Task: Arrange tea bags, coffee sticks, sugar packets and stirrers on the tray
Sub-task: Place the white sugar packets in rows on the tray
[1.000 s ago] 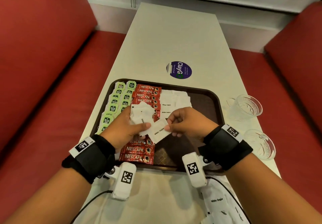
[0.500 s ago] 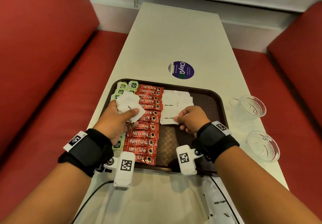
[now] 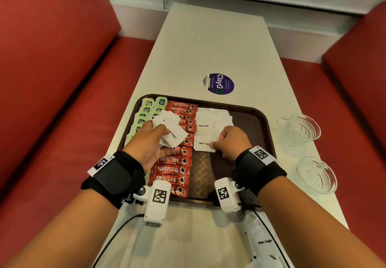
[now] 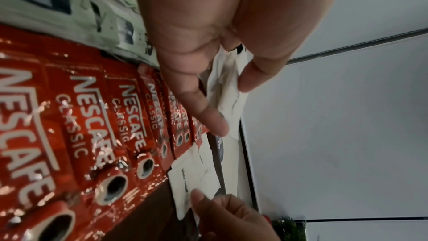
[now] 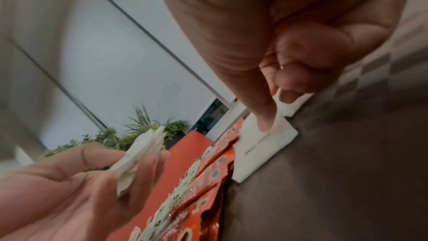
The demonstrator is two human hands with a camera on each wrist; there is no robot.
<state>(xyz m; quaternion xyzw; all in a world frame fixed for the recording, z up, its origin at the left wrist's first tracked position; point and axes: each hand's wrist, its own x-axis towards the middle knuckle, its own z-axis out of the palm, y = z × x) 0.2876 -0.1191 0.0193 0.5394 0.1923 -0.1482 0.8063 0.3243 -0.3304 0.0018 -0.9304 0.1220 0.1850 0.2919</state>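
Along the left edge of the brown tray (image 3: 258, 121), green tea bags (image 3: 144, 112) lie in two columns. Beside them, red Nescafé coffee sticks (image 3: 173, 170) form one overlapping column running from the far edge to the near edge. The left hand (image 3: 149, 144) is held above these columns; thumb and fingers pinch a fanned bundle of white sugar packets (image 3: 170, 131). Right of the sticks, white sugar packets lie flat in rows. The right hand (image 3: 232, 141) pinches the nearest sugar packet (image 3: 203, 144), printed "White Sugar", at its right edge. The right wrist view shows the thumb (image 5: 259, 113) pressed on top of this packet with a fingertip under its edge; the head view hides that contact. Two clear glass cups (image 3: 300, 129) stand on the table (image 3: 208, 44) right of the tray.
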